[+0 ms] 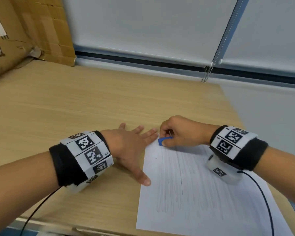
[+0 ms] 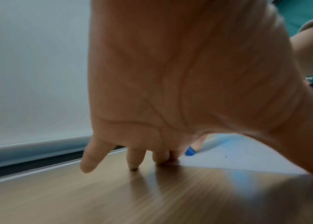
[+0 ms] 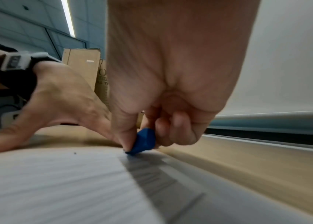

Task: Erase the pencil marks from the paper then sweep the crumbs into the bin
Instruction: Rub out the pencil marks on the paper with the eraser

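Head view, centre frame: paper (image 1: 203,193) pinned against sliding by flat, spread left hand (image 1: 129,147); blue eraser (image 1: 163,140) pinched by right hand (image 1: 182,132) for rubbing.

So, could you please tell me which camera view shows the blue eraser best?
The right wrist view: the eraser is large, pinched by the right hand. The head view shows it small; the left wrist view shows only a tip.

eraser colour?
Blue. The eraser, pinched in the right hand, shows best in the right wrist view.
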`<state>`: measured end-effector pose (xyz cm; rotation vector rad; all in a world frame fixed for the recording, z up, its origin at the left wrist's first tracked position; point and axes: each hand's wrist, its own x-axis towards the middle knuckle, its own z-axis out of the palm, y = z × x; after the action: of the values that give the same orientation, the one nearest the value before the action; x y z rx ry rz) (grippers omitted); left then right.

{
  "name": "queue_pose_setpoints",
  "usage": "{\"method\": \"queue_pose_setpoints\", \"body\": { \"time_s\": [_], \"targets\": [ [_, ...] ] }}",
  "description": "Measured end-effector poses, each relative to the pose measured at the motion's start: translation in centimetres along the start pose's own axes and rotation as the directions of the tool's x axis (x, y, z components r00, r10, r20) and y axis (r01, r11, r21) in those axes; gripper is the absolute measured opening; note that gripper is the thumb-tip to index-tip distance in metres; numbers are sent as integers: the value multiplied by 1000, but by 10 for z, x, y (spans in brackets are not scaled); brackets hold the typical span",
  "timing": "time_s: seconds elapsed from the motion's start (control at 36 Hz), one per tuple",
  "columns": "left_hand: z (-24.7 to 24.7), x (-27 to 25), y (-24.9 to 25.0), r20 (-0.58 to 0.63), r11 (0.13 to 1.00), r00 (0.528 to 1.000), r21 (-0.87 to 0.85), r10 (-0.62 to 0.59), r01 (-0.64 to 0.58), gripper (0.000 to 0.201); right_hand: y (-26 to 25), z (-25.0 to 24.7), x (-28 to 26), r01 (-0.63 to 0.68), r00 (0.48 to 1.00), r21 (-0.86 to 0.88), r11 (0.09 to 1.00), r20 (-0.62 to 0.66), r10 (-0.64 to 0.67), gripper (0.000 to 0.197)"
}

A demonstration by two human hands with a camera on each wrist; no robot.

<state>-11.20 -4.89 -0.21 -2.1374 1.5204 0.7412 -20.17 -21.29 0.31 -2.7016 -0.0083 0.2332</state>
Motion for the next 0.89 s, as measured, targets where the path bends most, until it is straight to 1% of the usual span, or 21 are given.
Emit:
{"method": "queue_pose_setpoints", "body": {
  "time_s": [0.03,0.06,0.08,0.17,0.19,0.22,0.28,0.33,0.39,0.47,0.5,0.53,0.61,0.67,0.69,0.78,0.81,0.83,0.89],
  "targets": [
    [0,0,0,1,1000,1000,2,0,0,138,1,1,0,-2,1000,-7,1000,-26,2,8],
    [0,0,0,1,1000,1000,1,1,-1,137,0,2,-2,0,1000,-8,1000,-26,0,8],
    [1,1,0,-1,1000,1000,-1,3,-3,137,-3,2,-5,8,1000,-4,1000,3,-8,8],
    [2,1,-2,-2,1000,1000,-6,6,-6,138,-11,3,-15,40,986,20,999,161,-42,9],
    [2,1,-2,-1,1000,1000,-5,6,-6,138,-11,2,-14,42,985,14,999,166,-44,10],
    [2,1,-2,-1,1000,1000,-4,6,-6,138,-9,1,-11,34,991,-7,999,131,-33,10],
    [2,1,-2,-3,1000,1000,0,12,-12,137,0,0,-5,-6,1000,-44,999,9,6,8],
    [3,0,-2,-8,1000,1000,-6,14,-14,137,4,1,-2,-30,998,-59,998,-52,27,6],
    [3,0,-3,-12,1000,1000,-18,15,-15,137,0,3,-8,-12,1000,-73,997,-29,10,5],
    [2,1,-3,-8,1000,1000,-15,18,-18,138,-11,4,-17,49,993,-70,996,114,-41,7],
    [2,1,-3,-6,1000,1000,-13,15,-15,138,-11,3,-16,47,990,-70,996,135,-38,7],
    [2,1,-3,-4,1000,1000,-13,13,-13,138,-10,2,-14,37,992,-84,996,122,-27,7],
    [1,-1,-1,-4,1000,1000,-7,12,-12,137,0,1,-6,-20,1000,-136,990,-19,18,6],
    [1,-1,-1,-4,1000,1000,-5,10,-10,137,0,3,-6,-31,998,-160,987,-54,23,6],
    [1,-1,-1,-5,1000,1000,-8,12,-12,137,-3,4,-9,-20,999,-175,984,-37,14,6],
    [1,1,-2,-7,1000,1000,-9,11,-11,139,-16,7,-18,47,994,-175,984,105,-29,7],
    [1,2,-2,-4,1000,1000,-3,8,-8,139,-18,7,-18,49,991,-159,986,134,-28,7],
    [0,2,-2,1,1000,1000,4,5,-5,139,-18,5,-16,41,992,-159,986,126,-21,7],
    [-1,1,0,12,1000,1000,18,-2,2,139,-11,0,-9,3,999,-193,981,41,5,8]
  ]
}}
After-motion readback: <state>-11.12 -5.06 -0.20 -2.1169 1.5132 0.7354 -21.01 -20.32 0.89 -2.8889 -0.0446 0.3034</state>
